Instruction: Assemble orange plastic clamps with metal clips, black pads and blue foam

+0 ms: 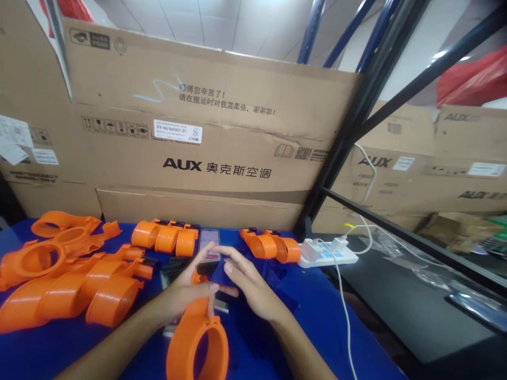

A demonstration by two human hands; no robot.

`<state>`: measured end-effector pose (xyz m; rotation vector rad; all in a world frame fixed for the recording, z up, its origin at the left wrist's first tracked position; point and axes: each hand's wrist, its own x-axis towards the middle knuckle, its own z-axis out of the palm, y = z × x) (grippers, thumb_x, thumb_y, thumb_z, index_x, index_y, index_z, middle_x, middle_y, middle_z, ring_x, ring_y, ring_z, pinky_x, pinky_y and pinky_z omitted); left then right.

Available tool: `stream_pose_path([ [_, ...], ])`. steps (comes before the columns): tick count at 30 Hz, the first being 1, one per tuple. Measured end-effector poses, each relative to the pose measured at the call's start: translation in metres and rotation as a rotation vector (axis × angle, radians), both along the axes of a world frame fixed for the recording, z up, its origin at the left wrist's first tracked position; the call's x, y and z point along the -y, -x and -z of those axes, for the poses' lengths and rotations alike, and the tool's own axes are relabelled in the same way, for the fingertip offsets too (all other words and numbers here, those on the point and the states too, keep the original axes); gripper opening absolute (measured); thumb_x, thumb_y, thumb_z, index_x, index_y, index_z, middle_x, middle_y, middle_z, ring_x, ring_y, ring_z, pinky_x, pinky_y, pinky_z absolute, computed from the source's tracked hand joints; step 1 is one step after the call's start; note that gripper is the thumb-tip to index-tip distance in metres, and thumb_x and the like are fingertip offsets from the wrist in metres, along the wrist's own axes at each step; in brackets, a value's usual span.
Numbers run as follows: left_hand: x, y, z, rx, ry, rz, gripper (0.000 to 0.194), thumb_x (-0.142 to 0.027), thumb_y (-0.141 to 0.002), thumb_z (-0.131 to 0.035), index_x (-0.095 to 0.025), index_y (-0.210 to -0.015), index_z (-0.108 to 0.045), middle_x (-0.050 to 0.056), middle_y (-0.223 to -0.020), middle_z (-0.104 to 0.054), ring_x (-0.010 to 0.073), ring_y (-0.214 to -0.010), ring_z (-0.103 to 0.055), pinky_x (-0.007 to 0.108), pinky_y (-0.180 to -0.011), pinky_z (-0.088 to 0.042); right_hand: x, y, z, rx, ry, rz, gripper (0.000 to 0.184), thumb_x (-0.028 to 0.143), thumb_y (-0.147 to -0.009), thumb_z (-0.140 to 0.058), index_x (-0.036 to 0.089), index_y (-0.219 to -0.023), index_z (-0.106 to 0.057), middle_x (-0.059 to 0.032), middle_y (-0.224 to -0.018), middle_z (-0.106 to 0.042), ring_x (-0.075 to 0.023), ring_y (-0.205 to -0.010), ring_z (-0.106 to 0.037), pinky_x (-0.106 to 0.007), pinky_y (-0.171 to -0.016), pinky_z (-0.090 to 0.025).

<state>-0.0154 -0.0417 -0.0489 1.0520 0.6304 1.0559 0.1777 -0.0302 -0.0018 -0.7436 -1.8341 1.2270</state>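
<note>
My left hand is closed on the narrow upper part of an orange plastic ring piece, whose large round opening hangs below toward me. My right hand curves over a small dark blue piece, its thumb and fingers gripping it against the top of the orange piece. The fingertips of both hands meet there, partly hiding the joint. Just behind the hands a phone lies with its screen lit. Small metal-looking strips and dark blue pieces lie around the hands on the blue tabletop.
Several orange ring pieces are heaped at left. More stand in rows behind, a left group and a right group. A white power strip with cables sits at right, beside a black rack post. Cardboard boxes wall the back.
</note>
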Motion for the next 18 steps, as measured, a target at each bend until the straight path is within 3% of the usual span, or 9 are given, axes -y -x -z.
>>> stream_pose_path([
  [3,0.001,-0.003,0.002,0.004,0.016,-0.047,0.095,-0.031,-0.074,-0.088,-0.033,-0.155,-0.038,0.011,-0.101,-0.075,0.0223,-0.067,-0.074,0.033,-0.063,-0.059,0.003,0.002,-0.003,-0.053,0.072,-0.072,0.04,0.055,-0.1,-0.051,0.029,-0.129,-0.058,-0.0072,-0.123,-0.064,-0.0244,-0.114,-0.063,-0.035,-0.083,-0.058],
  [6,0.0,-0.007,0.002,0.044,0.005,-0.031,0.092,-0.029,-0.072,-0.09,-0.032,-0.151,-0.042,0.012,-0.113,-0.072,0.0234,-0.07,-0.075,0.038,-0.066,-0.062,0.0,0.004,0.002,-0.139,0.061,-0.042,0.038,0.054,-0.099,-0.055,0.025,-0.124,-0.056,-0.0078,-0.117,-0.066,-0.024,-0.11,-0.065,-0.036,-0.089,-0.056],
  [11,-0.004,-0.008,0.0,0.059,0.01,-0.07,0.072,-0.04,-0.076,-0.086,-0.019,-0.139,-0.057,0.012,-0.096,-0.076,0.0275,-0.077,-0.076,0.042,-0.074,-0.062,-0.007,0.006,0.013,-0.098,-0.02,0.112,0.036,0.048,-0.094,-0.065,0.025,-0.117,-0.051,-0.0031,-0.097,-0.063,-0.0191,-0.088,-0.064,-0.03,-0.074,-0.054],
  [15,-0.006,-0.007,-0.003,0.005,0.014,-0.125,0.068,-0.035,-0.075,-0.088,-0.017,-0.134,-0.061,0.01,-0.094,-0.078,0.0248,-0.072,-0.076,0.04,-0.075,-0.062,-0.011,0.008,0.016,-0.047,-0.095,0.109,0.028,0.045,-0.096,-0.064,0.025,-0.108,-0.049,-0.001,-0.092,-0.06,-0.0169,-0.081,-0.061,-0.029,-0.07,-0.053],
  [18,-0.007,-0.007,-0.003,-0.008,0.005,-0.131,0.069,-0.036,-0.075,-0.087,-0.017,-0.135,-0.06,0.009,-0.088,-0.078,0.025,-0.07,-0.076,0.038,-0.071,-0.061,-0.011,0.007,0.014,0.001,-0.146,0.085,0.026,0.043,-0.099,-0.059,0.024,-0.114,-0.05,-0.002,-0.095,-0.062,-0.0172,-0.084,-0.063,-0.03,-0.073,-0.054],
])
